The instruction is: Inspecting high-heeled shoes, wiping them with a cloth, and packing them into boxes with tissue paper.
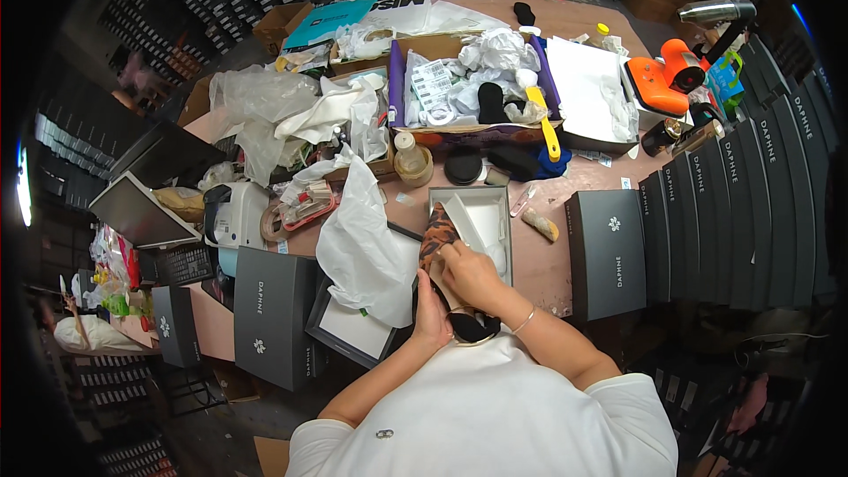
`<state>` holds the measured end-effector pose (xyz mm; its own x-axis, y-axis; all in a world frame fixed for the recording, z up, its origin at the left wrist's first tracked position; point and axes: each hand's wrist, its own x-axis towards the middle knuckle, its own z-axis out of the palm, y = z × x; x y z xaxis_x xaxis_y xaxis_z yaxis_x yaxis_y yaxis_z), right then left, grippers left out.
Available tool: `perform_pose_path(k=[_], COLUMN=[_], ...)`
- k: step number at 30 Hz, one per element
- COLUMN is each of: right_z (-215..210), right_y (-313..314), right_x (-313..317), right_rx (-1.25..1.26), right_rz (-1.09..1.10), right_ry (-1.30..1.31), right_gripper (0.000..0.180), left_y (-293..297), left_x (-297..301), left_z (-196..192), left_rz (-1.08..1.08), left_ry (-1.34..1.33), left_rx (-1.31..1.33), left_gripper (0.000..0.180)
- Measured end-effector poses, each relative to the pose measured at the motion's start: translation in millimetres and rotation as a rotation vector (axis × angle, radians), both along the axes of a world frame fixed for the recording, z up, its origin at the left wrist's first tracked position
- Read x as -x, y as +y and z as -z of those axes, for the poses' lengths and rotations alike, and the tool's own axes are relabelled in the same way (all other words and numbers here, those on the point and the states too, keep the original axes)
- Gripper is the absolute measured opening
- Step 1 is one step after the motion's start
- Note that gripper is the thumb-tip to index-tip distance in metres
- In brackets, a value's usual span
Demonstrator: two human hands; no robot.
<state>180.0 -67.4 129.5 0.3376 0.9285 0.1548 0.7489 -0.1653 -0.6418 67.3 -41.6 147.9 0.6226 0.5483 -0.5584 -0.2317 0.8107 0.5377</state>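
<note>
A leopard-print shoe point(438, 231) points away from me over the near-left corner of an open grey shoebox point(506, 212). My left hand point(431, 316) grips its side. My right hand point(471, 276) lies across the top with fingers bent and pressed together on the shoe; the fingertips are partly hidden. A black rounded piece with a pale rim point(475, 327) shows below my hands; I cannot tell whether it belongs to the shoe. White paper lies inside the shoebox. Left of my hands, crumpled white tissue paper point(364, 243) drapes over another open dark box point(349, 336).
Upright grey shoeboxes point(606, 252) line the right; another grey shoebox point(274, 318) stands at left. Behind are a purple-edged carton point(555, 93) of paper, a yellow-handled brush point(551, 137), a glass jar point(411, 159) and an orange device point(658, 84). A monitor point(146, 208) stands far left.
</note>
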Motion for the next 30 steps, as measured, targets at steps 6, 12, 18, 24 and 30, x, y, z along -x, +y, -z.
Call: perform_pose_path(k=[6, 12, 18, 24, 30], right_z=[-13.1, -10.9, 1.8, 0.0, 48.3], right_y=[-24.0, -16.0, -19.7, -6.2, -29.5], right_x=[1.2, -8.5, 0.1, -15.3, -87.0], right_rx=[-0.008, -0.056, 0.015, -0.051, 0.335], right_rz=[-0.190, -0.067, -0.125, -0.069, -0.207], right_ry=[0.105, 0.019, 0.128, 0.444, -0.483], right_gripper=[0.012, 0.011, 0.017, 0.038, 0.026], left_y=[5.2, 1.9, 7.2, 10.9, 22.9], left_x=[7.7, -7.4, 1.1, -1.1, 10.0], left_z=[24.1, 14.2, 21.4, 20.7, 33.8], left_rz=[0.019, 0.041, 0.044, 0.032, 0.039], left_ry=[-0.031, -0.039, -0.026, -0.081, 0.195], left_rx=[0.025, -0.089, 0.013, -0.014, 0.131], left_gripper=[0.073, 0.075, 0.077, 0.073, 0.035])
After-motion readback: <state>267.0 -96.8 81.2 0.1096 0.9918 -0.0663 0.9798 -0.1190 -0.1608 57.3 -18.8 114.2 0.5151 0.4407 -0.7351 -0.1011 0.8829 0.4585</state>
